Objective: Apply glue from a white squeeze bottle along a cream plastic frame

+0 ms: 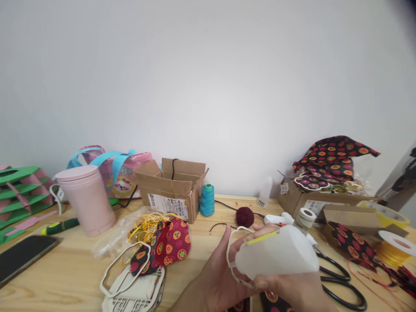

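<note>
My right hand [289, 286] is closed around a translucent white squeeze bottle [282, 251] with a yellow label strip, tipped sideways with its narrow end to the left. My left hand [216, 271] grips a thin white scalloped frame [229, 249], which stands up beside the bottle's narrow end. The bottle hides part of the frame and most of the left fingers. Whether the nozzle touches the frame I cannot tell. Below the hands, dark patterned fabric [274, 301] shows at the bottom edge. A similar white frame [107, 281] lies at left, near red and black patterned fabric pieces [173, 242].
At the back stand an opened cardboard box [169, 190], a turquoise thread cone [207, 200] and a dark red yarn ball [245, 216]. Black-handled scissors [346, 286] and a yellow cord spool [394, 249] lie right. A pink canister [85, 201] and phone [27, 255] are left.
</note>
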`<state>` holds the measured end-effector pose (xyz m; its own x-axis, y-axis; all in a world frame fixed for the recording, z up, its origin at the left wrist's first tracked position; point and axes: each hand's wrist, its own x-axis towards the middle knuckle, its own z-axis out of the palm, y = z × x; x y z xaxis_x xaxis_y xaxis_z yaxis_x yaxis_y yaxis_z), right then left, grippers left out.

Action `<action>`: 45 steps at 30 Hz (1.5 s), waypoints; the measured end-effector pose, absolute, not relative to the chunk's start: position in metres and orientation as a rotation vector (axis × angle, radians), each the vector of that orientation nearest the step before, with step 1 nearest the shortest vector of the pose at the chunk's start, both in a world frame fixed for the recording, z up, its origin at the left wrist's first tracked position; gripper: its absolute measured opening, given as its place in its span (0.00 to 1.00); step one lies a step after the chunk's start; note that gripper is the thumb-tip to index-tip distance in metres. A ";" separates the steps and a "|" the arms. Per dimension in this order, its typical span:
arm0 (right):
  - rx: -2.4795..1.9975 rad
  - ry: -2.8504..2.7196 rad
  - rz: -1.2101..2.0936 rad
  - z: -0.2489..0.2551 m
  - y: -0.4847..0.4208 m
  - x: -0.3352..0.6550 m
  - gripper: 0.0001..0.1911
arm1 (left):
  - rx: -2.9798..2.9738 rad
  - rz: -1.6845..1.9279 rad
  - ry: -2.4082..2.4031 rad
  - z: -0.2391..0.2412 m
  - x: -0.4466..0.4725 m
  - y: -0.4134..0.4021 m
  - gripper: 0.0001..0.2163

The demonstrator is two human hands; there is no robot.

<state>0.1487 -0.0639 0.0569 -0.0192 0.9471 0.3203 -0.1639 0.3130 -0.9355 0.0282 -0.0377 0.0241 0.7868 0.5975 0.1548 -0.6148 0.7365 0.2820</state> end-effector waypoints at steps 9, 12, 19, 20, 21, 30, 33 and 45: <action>-0.812 -1.253 1.153 0.059 -0.063 0.151 0.32 | 0.342 0.642 -0.039 0.023 0.028 -0.038 0.34; -0.773 -1.276 1.144 0.060 -0.063 0.150 0.28 | 0.344 0.620 -0.036 0.023 0.028 -0.038 0.34; -0.881 -1.292 1.082 0.061 -0.064 0.150 0.35 | 0.353 0.656 -0.047 0.022 0.028 -0.038 0.33; -0.881 -1.308 1.079 0.062 -0.064 0.150 0.33 | 0.353 0.641 -0.031 0.022 0.028 -0.038 0.34; -0.881 -1.325 1.082 0.062 -0.063 0.151 0.32 | 0.350 0.636 -0.017 0.022 0.028 -0.037 0.34; -0.874 -1.253 1.089 0.059 -0.063 0.149 0.37 | 0.356 0.651 -0.022 0.021 0.027 -0.036 0.34; -0.897 -1.265 1.088 0.058 -0.064 0.149 0.43 | 0.359 0.660 -0.041 0.023 0.028 -0.037 0.34; -0.911 -1.281 1.090 0.063 -0.063 0.151 0.34 | 0.349 0.660 -0.026 0.019 0.028 -0.034 0.35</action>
<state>0.1510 -0.0633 0.0626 -0.0328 0.9627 0.2685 -0.1112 0.2634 -0.9582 0.0278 -0.0344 0.0193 0.7921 0.5956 0.1333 -0.6043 0.7344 0.3090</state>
